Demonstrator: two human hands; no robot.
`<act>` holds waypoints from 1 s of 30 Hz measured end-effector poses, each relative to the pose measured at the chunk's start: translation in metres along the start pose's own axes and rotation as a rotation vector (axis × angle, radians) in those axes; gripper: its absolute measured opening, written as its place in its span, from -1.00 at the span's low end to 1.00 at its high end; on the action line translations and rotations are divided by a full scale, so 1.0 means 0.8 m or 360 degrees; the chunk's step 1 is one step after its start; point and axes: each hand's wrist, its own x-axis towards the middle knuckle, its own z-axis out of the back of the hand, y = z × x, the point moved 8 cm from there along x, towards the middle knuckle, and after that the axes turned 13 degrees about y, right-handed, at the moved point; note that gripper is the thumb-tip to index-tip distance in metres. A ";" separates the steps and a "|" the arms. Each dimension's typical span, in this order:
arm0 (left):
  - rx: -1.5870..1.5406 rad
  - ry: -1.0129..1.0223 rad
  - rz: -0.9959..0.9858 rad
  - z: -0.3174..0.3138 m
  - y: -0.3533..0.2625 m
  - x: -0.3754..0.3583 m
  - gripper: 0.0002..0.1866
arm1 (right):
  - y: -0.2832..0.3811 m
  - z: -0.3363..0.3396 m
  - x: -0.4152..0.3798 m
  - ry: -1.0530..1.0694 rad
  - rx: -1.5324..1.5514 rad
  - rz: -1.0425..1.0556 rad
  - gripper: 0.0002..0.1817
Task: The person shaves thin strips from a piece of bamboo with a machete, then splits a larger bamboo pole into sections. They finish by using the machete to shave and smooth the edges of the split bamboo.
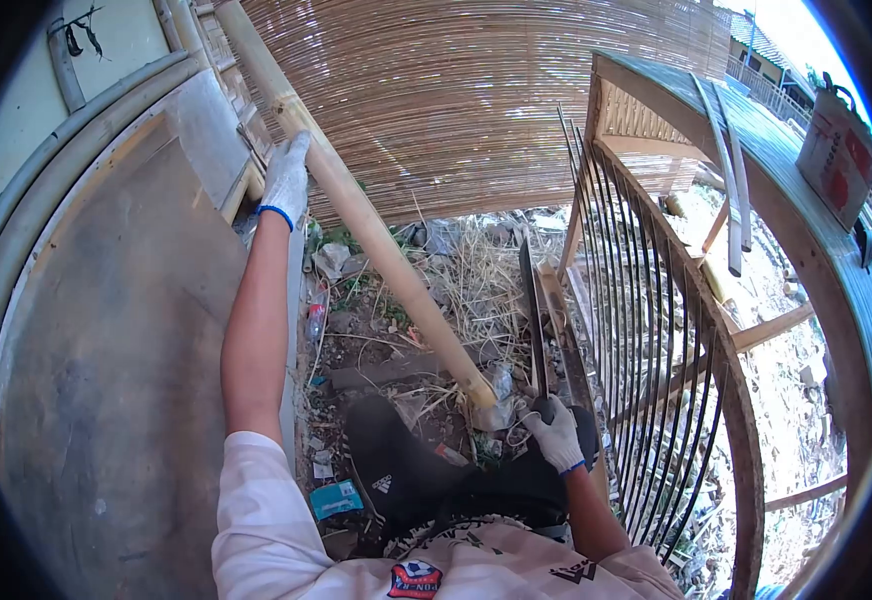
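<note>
Bamboo pole: I see it (pixel 384 250) slanting through the middle of my view, its upper end far off to the left, its lower end near me and toward the right, beside some crumpled clear plastic (pixel 497 414).
Left hand: gloved in white, my left hand (pixel 287 182) is up against the left side of the pole's upper stretch; how far the fingers close around it I cannot tell.
Right hand: my right hand (pixel 556 436), gloved too, is wrapped round the dark handle of a machete (pixel 532 310).
Machete blade: points away from me, nearly straight ahead, with the wooden plank (pixel 557 315) just to its right.
Pole to hands: the long axis runs from my left hand down toward my right; the right hand is the nearer to the lower end, just beside it, with the blade to the right of the pole and apart from it.
Counts: one pole, one machete, two gloved hands, one teal packet (pixel 336 499), one carton (pixel 838 160), two loose strips (pixel 735 230), one woven screen (pixel 486 90).
</note>
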 end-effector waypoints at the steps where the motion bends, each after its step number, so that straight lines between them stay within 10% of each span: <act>1: -0.0137 0.0009 0.0023 -0.011 0.003 0.005 -0.49 | -0.002 0.002 -0.003 0.0023 0.0009 0.0022 -0.45; 12: -0.0668 -0.0217 0.0566 -0.052 0.201 -0.015 -0.53 | 0.035 0.012 -0.116 0.0066 0.0310 -0.0060 -0.59; 20: -0.0938 -0.0268 0.0864 -0.090 0.361 -0.090 -0.60 | 0.087 0.003 -0.161 0.0114 0.0635 -0.0042 -0.23; 30: -0.1217 -0.0199 0.1406 -0.205 0.491 -0.239 -0.65 | 0.112 0.026 -0.140 -0.0237 0.0836 0.0294 -0.57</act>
